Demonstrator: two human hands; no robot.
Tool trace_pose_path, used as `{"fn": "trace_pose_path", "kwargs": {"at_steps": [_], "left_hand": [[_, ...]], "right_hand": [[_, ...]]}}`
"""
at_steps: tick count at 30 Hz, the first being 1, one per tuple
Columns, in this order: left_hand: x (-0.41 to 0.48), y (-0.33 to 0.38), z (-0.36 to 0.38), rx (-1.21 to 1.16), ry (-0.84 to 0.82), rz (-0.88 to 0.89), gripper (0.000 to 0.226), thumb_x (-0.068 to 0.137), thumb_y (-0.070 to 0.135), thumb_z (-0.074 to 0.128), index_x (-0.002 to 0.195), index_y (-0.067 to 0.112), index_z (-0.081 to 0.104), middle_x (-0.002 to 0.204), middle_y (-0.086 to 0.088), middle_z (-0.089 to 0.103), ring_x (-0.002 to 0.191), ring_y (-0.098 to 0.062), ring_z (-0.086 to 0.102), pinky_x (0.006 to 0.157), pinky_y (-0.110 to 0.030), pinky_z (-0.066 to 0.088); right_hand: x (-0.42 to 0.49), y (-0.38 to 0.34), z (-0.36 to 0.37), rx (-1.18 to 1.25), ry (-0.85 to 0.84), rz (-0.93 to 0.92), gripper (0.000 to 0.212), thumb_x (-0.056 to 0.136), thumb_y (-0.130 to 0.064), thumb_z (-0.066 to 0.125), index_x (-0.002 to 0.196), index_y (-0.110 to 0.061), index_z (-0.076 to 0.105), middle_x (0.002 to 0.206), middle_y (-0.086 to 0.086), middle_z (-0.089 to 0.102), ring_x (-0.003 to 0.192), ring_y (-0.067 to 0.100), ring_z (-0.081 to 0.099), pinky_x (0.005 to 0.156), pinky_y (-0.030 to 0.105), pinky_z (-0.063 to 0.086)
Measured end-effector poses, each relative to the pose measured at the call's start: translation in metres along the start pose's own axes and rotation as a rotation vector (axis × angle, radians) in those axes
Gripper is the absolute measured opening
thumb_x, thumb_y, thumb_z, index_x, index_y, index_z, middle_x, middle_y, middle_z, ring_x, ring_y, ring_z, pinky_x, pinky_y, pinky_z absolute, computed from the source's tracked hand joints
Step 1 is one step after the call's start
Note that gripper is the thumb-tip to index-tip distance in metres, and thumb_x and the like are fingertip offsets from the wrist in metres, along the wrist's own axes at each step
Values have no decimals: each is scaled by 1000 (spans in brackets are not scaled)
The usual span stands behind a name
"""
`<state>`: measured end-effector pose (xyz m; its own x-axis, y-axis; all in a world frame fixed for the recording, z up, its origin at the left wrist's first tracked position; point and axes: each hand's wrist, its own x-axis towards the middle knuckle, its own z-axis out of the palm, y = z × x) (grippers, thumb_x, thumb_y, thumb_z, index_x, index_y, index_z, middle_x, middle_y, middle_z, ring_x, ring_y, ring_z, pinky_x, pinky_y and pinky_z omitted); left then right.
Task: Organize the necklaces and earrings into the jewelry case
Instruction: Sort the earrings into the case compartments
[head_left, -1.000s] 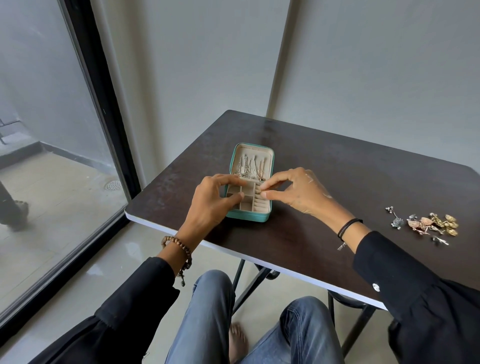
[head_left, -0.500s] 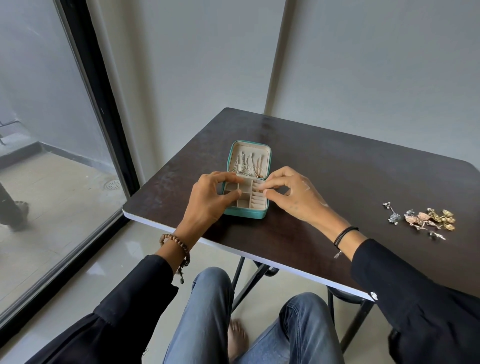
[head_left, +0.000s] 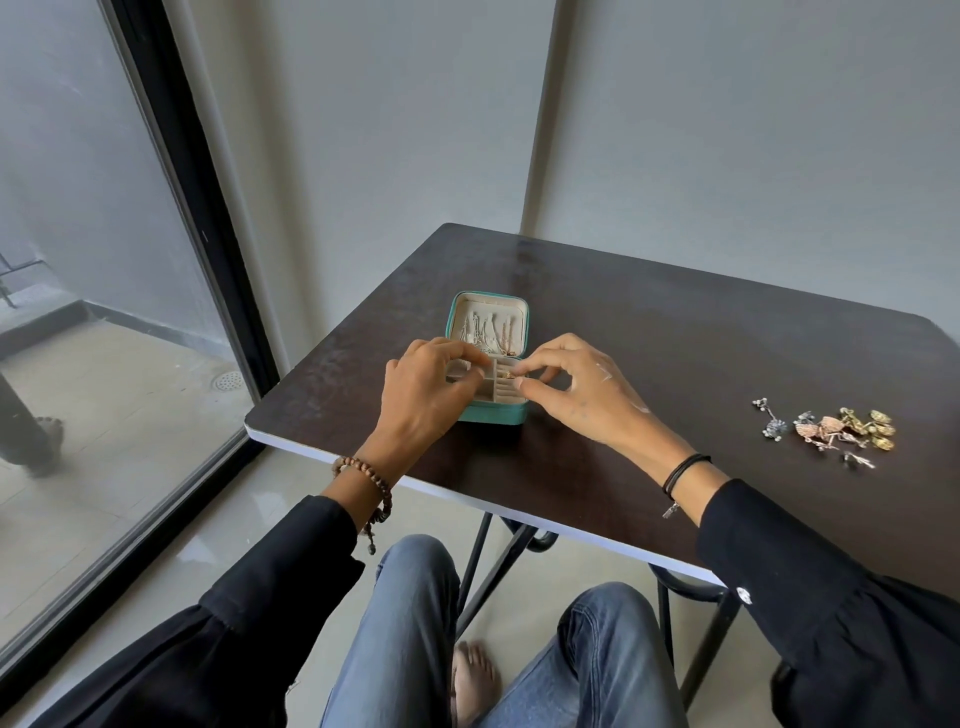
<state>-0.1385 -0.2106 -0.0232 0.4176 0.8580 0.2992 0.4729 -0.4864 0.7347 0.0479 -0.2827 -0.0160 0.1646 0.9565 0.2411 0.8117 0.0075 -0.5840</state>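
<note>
A teal jewelry case (head_left: 491, 414) lies open on a dark tabletop (head_left: 675, 358), with necklaces (head_left: 488, 332) already hung in its lid. The left hand (head_left: 421, 400) grips the case's left side. The right hand (head_left: 582, 400) pinches a small gold earring (head_left: 511, 375) over the tray. A pile of earrings (head_left: 841, 431) lies well to the right, so most sorting likely remains.
</note>
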Motion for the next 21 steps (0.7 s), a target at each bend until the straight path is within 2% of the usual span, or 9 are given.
{"fn": "trace_pose_path", "kwargs": {"at_steps": [5,9,14,16,19,21], "left_hand": [[4,20,4,74,-7,22,22,90,24,61,103,34,76,118,-1,73,107,-22,65,100,-49,46],[5,44,16,41,-21,46,21,91,24,62,103,33,77,122,2,71,115,-21,62,103,-47,45],[9,77,44,38,-83,119,18,92,25,63,102,30,77,98,6,73,100,-23,65,96,-47,48],[12,91,60,64,-125,148,18,91,25,63,102,31,76,105,5,73,105,-23,64,99,-46,46],[15,110,87,85,-196,199,19,91,24,62,102,31,76,119,5,72,119,-20,59,105,-47,42],[17,123,107,92,-250,239,20,92,24,61,102,31,76,121,6,71,123,-19,58,107,-47,41]], "right_hand": [[-9,-5,-16,25,48,1,13,94,-33,68,101,-26,77,110,-10,60,89,2,62,70,9,40],[-21,0,-34,59,113,35,9,93,-31,69,95,-26,77,107,-10,61,87,2,64,70,5,41],[-45,25,-66,93,183,92,6,92,-30,70,92,-28,76,100,-12,63,80,-2,64,74,23,51],[-55,40,-79,81,201,127,6,91,-29,71,93,-28,76,99,-12,64,76,-5,64,74,27,53],[-74,62,-99,41,234,180,5,90,-32,71,93,-32,75,100,-15,67,81,-4,66,76,34,57],[-88,77,-115,20,261,231,6,90,-32,72,94,-31,75,95,-16,70,74,-9,65,76,32,56]]}}
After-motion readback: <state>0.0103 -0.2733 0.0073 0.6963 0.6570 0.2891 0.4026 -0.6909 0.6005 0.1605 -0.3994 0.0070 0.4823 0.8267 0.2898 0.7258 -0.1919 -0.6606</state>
